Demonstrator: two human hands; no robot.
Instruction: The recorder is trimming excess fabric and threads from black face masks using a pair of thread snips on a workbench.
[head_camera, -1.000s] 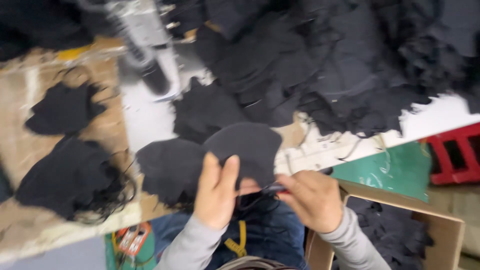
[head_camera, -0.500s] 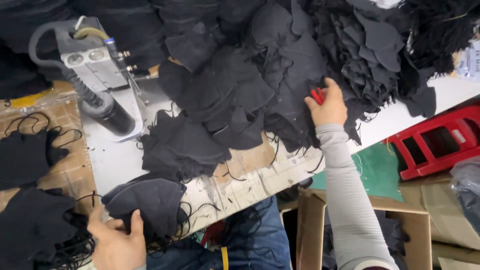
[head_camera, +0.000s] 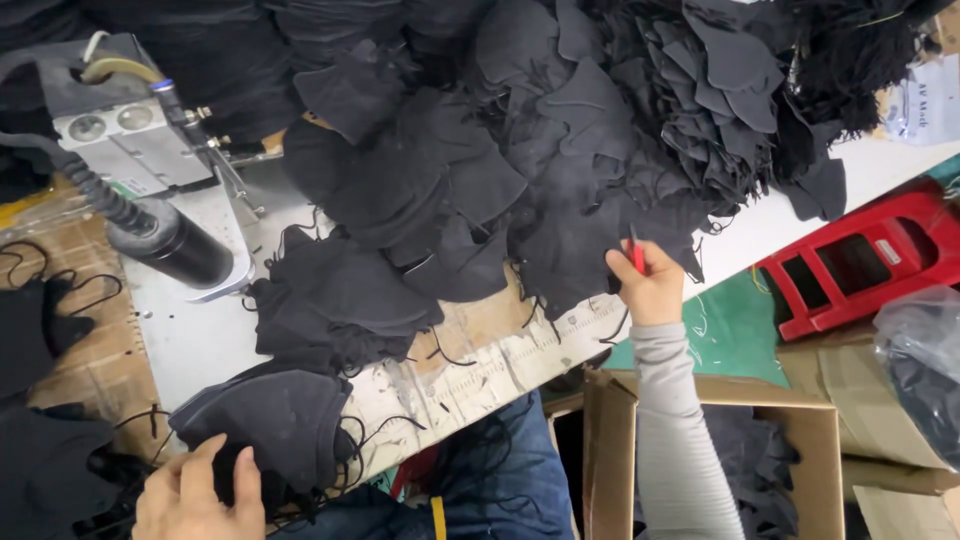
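My left hand (head_camera: 200, 495) rests at the bottom left on a black fabric mask (head_camera: 270, 420) with thin ear loops, pressing it onto a small stack at the table's near edge. My right hand (head_camera: 648, 285) reaches out to the lower edge of a big heap of black mask pieces (head_camera: 620, 120). Its fingers are closed around a small red tool (head_camera: 636, 256), and they touch a black piece at the heap's edge. The grey sleeve (head_camera: 680, 440) runs down to the bottom of the view.
A grey machine head with a black cylinder (head_camera: 150, 190) stands at the left on a white plate. More black masks (head_camera: 340, 290) lie in the middle. An open cardboard box (head_camera: 800, 450) sits below the table edge, and a red plastic crate (head_camera: 860, 260) at the right.
My right hand has drawn back slightly toward me along the heap's edge. My left hand stays on the mask stack. The camera has shifted a little.
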